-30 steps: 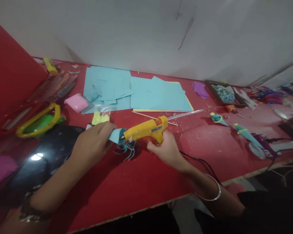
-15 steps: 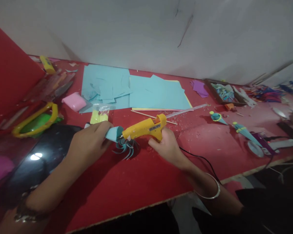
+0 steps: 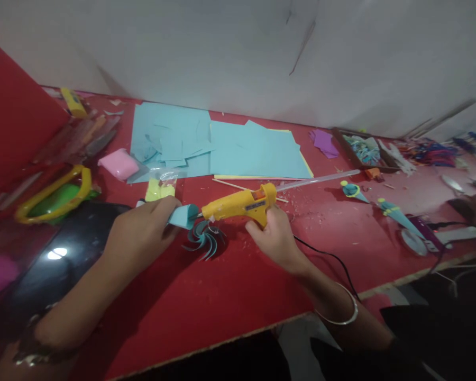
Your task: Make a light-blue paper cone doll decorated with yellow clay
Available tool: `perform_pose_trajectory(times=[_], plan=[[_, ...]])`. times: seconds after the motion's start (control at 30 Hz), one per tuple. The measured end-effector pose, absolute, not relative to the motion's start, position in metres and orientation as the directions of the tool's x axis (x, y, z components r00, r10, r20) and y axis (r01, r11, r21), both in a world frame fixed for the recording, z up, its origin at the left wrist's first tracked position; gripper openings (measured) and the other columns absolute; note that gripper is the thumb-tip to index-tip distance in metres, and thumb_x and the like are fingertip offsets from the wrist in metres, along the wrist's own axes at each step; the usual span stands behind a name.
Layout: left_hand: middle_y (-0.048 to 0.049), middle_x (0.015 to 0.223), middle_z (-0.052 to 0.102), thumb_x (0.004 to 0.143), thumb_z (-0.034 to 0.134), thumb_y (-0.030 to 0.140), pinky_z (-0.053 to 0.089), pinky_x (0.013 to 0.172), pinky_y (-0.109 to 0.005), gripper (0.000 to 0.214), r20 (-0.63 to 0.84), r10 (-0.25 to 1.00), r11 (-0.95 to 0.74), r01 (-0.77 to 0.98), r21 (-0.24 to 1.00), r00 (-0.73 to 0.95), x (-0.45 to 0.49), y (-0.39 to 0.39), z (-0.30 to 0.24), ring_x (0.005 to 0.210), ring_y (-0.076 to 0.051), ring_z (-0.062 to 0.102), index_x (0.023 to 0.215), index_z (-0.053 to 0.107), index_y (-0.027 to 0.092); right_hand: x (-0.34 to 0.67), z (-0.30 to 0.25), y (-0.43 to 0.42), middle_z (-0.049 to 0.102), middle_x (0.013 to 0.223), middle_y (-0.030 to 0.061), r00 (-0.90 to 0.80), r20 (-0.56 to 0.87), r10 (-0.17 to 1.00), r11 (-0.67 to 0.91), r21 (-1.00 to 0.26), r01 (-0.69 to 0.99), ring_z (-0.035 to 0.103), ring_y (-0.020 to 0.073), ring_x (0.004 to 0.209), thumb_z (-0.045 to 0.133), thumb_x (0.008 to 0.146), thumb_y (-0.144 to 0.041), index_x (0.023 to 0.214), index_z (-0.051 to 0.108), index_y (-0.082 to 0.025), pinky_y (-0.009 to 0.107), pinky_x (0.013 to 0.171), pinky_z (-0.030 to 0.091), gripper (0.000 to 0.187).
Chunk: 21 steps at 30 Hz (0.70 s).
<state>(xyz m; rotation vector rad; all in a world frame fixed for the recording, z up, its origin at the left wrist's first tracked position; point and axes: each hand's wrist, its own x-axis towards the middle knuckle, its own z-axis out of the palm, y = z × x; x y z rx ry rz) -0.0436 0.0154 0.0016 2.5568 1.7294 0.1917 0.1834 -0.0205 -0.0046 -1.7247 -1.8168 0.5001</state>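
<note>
Paper cone point(image 3: 179, 217), pinched in the fingers of the left hand point(image 3: 146, 223), has turned, its mouth now accessible to the glue gun point(image 3: 238, 203) gripped by the right hand point(image 3: 276, 235).

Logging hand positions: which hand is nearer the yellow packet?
Left. The left hand is just in front of the yellow packet; the right hand is farther off, to its right.

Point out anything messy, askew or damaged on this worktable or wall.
Small pale scraps litter the red tabletop near the right hand, and blue offcuts lie askew on a blue sheet. A dark streak mars the grey wall, possibly a crack.
</note>
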Motion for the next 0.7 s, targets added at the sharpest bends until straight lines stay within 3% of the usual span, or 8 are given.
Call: perform_pose_trajectory(times=[0.13, 0.53, 0.7], plan=[[-0.0024, 0.080, 0.066, 0.074, 0.044, 0.023, 0.024, 0.046, -0.024, 0.013, 0.088, 0.925, -0.378, 0.918, 0.117, 0.370, -0.0440, 0.0153, 0.0006, 0.064, -0.017, 0.057, 0.085, 0.051, 0.022, 0.1841, -0.0052, -0.0200, 0.054, 0.063, 0.0028, 0.015, 0.163, 0.986, 0.083, -0.576, 0.813, 0.047, 0.0139, 0.053, 0.044, 0.068, -0.021, 0.067, 0.053, -0.018, 0.026, 0.053, 0.036, 0.009], [-0.0017, 0.075, 0.061, 0.069, 0.045, 0.025, 0.023, 0.048, -0.026, 0.014, 0.057, 0.950, -0.312, 0.932, 0.182, 0.307, -0.0411, 0.0150, -0.0021, 0.062, -0.018, 0.053, 0.081, 0.051, 0.022, 0.1868, -0.0075, -0.0197, 0.052, 0.060, 0.0045, 0.028, 0.228, 0.973, 0.090, -0.492, 0.866, 0.050, 0.0173, 0.054, 0.042, 0.069, -0.022, 0.074, 0.055, -0.018, 0.029, 0.053, 0.035, 0.015], [-0.0040, 0.078, 0.063, 0.074, 0.042, 0.025, 0.024, 0.048, -0.025, 0.013, 0.024, 0.943, -0.333, 0.935, 0.124, 0.333, -0.0414, 0.0146, 0.0004, 0.061, -0.017, 0.052, 0.084, 0.050, 0.021, 0.1875, -0.0075, -0.0205, 0.056, 0.066, 0.0075, 0.015, 0.298, 0.954, 0.121, -0.431, 0.894, 0.053, 0.0197, 0.061, 0.040, 0.070, -0.022, 0.074, 0.055, -0.019, 0.030, 0.054, 0.037, 0.016]])
